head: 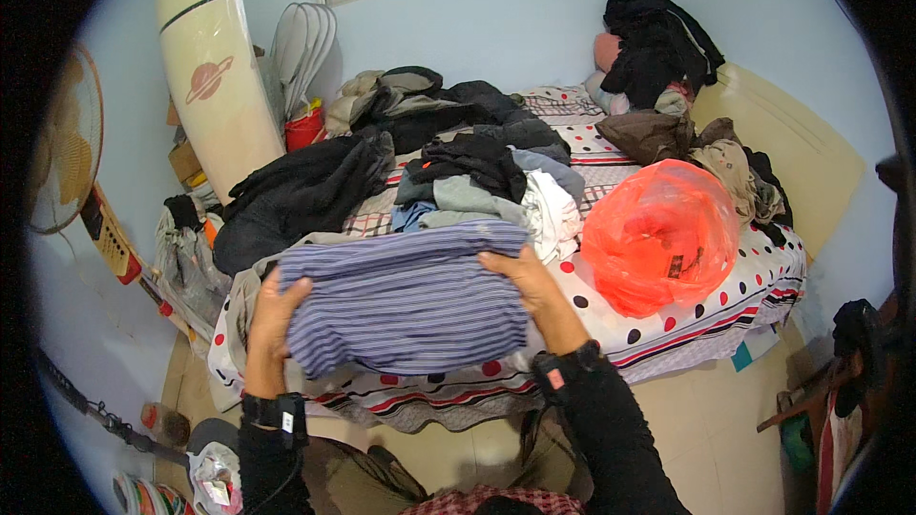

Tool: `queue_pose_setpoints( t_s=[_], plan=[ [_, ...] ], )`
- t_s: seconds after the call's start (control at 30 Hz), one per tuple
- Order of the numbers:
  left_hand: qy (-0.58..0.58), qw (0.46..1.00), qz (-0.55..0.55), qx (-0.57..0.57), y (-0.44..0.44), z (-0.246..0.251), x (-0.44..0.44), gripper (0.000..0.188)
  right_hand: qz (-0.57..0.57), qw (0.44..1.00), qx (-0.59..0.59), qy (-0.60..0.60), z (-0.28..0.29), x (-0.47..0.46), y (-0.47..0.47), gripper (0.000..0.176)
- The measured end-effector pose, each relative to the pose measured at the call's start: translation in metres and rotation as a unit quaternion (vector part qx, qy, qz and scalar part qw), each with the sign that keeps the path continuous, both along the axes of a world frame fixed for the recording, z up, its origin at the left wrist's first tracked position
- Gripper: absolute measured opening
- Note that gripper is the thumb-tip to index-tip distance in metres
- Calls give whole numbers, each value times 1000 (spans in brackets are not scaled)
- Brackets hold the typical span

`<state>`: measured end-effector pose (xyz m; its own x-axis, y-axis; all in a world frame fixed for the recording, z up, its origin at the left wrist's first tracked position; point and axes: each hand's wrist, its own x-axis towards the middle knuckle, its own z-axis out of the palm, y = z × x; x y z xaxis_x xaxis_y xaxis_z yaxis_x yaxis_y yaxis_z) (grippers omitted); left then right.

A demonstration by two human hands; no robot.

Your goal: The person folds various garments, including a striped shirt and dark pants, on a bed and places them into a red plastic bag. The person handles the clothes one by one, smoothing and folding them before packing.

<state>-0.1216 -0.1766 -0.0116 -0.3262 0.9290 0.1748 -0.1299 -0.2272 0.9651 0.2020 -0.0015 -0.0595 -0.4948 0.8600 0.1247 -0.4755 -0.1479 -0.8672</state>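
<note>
A blue striped cloth garment (pixel 408 300), folded into a wide rectangle, is held up over the near edge of the bed. My left hand (pixel 275 315) grips its left side, thumb on top; the fingers behind it are hidden. At the right side, my right hand (pixel 526 282) grips it near the upper corner, thumb on the front. Just beyond it lies a pile of clothes with a black garment (pixel 469 164), a grey garment (pixel 476 197) and a white garment (pixel 547 214). A red plastic bag (pixel 658 236) rests on the bed to the right.
The bed has a dotted sheet (pixel 608 336). Dark clothes (pixel 293 193) lie at the left, more (pixel 458 111) towards the back, and brown clothes (pixel 644 136) at the right. A tall wrapped cream panel (pixel 215 71), a fan (pixel 71 136) and a cricket bat (pixel 111 236) stand along the left wall.
</note>
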Motion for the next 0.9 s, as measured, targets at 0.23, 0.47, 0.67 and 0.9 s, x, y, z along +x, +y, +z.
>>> queue_pose_setpoints(
  t_s=[0.23,0.47,0.67,0.9],
  plan=[
    [-42,986,-49,-153,122,-128,108,45,-112,971,63,-202,-87,135,87,48],
    [47,995,-57,-70,133,-186,113,60,-187,923,5,-336,-155,172,107,63],
    [-56,967,-10,-247,97,-174,107,69,-196,864,31,-463,-137,196,85,68],
    [6,920,-114,-376,111,-140,115,44,-96,902,22,-420,-120,172,66,37]
  ],
)
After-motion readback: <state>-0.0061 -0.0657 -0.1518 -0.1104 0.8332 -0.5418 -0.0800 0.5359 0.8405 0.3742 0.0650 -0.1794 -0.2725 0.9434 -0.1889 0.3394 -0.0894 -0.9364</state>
